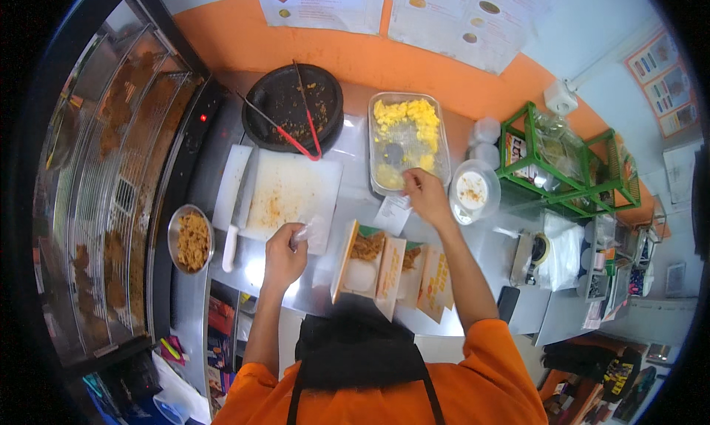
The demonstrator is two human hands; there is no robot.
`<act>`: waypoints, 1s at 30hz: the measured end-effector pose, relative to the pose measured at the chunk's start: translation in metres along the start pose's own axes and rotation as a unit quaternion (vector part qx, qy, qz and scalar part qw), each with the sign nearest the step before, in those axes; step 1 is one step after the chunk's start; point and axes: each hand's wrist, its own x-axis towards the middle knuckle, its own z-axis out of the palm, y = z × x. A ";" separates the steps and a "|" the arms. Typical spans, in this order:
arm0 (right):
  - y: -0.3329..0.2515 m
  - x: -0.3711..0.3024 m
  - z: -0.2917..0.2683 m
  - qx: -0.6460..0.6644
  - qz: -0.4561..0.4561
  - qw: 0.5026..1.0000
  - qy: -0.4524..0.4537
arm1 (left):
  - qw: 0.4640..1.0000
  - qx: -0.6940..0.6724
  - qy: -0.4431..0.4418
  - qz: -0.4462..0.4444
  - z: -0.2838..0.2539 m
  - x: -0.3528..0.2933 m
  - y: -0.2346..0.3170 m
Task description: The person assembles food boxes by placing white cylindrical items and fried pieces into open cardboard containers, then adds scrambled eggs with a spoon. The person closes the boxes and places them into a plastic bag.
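Observation:
My left hand (284,256) is closed on a small piece of clear plastic (301,235), held over the near edge of a white cutting board (325,192). At the near edge of a clear plastic tray of yellow scrambled egg (407,113), my right hand (427,194) has its fingers drawn together; what they hold, if anything, is hidden. Below it, on the steel counter, stand two open paper food boxes. The left box (344,261) contains a white mound of rice (360,275) and brown fried pieces (367,245). The right box (435,286) is partly hidden.
A cleaver (233,196) lies along the board's left side, beside a metal bowl of shredded brown food (192,238). Red-handled tongs (314,140) rest in a black stone mortar (259,114). Right stand a round white tub (473,190) and green baskets (543,162). A heated display case (118,188) borders the left.

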 end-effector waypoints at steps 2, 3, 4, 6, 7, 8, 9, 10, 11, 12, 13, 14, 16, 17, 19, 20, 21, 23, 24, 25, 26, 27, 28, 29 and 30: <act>0.030 0.042 0.000 -0.350 -0.047 0.935 0.019 | 0.998 0.047 -0.037 0.019 0.003 0.015 -0.020; 0.043 0.057 0.005 -0.371 -0.043 0.928 0.006 | 0.997 0.042 -0.041 0.055 0.010 0.024 -0.028; 0.053 0.072 0.012 -0.402 -0.012 0.916 -0.016 | 0.995 0.038 -0.050 0.081 0.020 0.036 -0.035; 0.066 0.095 0.023 -0.432 0.014 0.901 -0.023 | 0.992 0.010 -0.049 0.117 0.047 0.063 -0.045; 0.070 0.100 0.029 -0.431 0.014 0.902 -0.010 | 0.991 -0.021 -0.083 0.104 0.060 0.077 -0.048; 0.072 0.103 0.033 -0.435 0.022 0.900 -0.005 | 0.988 -0.050 -0.118 0.091 0.073 0.092 -0.051; 0.072 0.105 0.036 -0.432 0.023 0.902 -0.003 | 0.982 -0.080 -0.153 0.076 0.085 0.105 -0.051; 0.071 0.106 0.037 -0.435 0.031 0.900 -0.009 | 0.980 -0.085 -0.174 0.040 0.096 0.114 -0.050; 0.069 0.106 0.037 -0.438 0.027 0.899 -0.003 | 0.977 -0.091 -0.192 0.006 0.107 0.123 -0.046; 0.067 0.105 0.037 -0.439 0.029 0.898 -0.009 | 0.972 -0.096 -0.211 -0.028 0.117 0.130 -0.043; 0.066 0.103 0.037 -0.439 0.020 0.898 -0.003 | 0.969 -0.074 -0.232 -0.047 0.126 0.134 -0.038; 0.065 0.101 0.037 -0.443 0.012 0.897 0.009 | 0.964 -0.052 -0.251 -0.064 0.135 0.139 -0.034; 0.065 0.096 0.037 -0.454 -0.035 0.888 0.056 | 0.954 -0.019 -0.282 -0.097 0.150 0.142 -0.026; 0.067 0.094 0.036 -0.458 -0.055 0.884 0.067 | 0.950 -0.007 -0.292 -0.110 0.158 0.143 -0.024; 0.072 0.091 0.033 -0.490 -0.039 0.870 0.036 | 0.943 0.006 -0.310 -0.119 0.170 0.144 -0.022; 0.076 0.090 0.031 -0.503 -0.050 0.862 0.033 | 0.940 0.005 -0.321 -0.117 0.175 0.144 -0.023; 0.080 0.089 0.029 -0.540 -0.063 0.839 0.031 | 0.937 0.004 -0.331 -0.115 0.181 0.144 -0.024; 0.086 0.091 0.026 -0.608 -0.114 0.783 0.063 | 0.939 0.005 -0.326 -0.109 0.192 0.142 -0.024; 0.089 0.092 0.025 -0.612 -0.145 0.772 0.091 | 0.937 0.009 -0.331 -0.108 0.197 0.142 -0.024; 0.090 0.094 0.026 -0.620 -0.159 0.759 0.117 | 0.939 0.006 -0.324 -0.115 0.202 0.142 -0.023; 0.090 0.097 0.025 -0.632 -0.148 0.753 0.109 | 0.938 0.005 -0.323 -0.124 0.207 0.143 -0.022; 0.090 0.100 0.026 -0.625 -0.143 0.757 0.129 | 0.938 0.003 -0.321 -0.133 0.212 0.144 -0.020; 0.090 0.105 0.026 -0.620 -0.111 0.768 0.115 | 0.937 -0.001 -0.319 -0.143 0.215 0.145 -0.018; 0.089 0.110 0.026 -0.613 -0.088 0.776 0.119 | 0.936 -0.004 -0.317 -0.153 0.219 0.146 -0.016; 0.089 0.115 0.026 -0.590 -0.054 0.797 0.114 | 0.936 -0.011 -0.311 -0.164 0.221 0.147 -0.014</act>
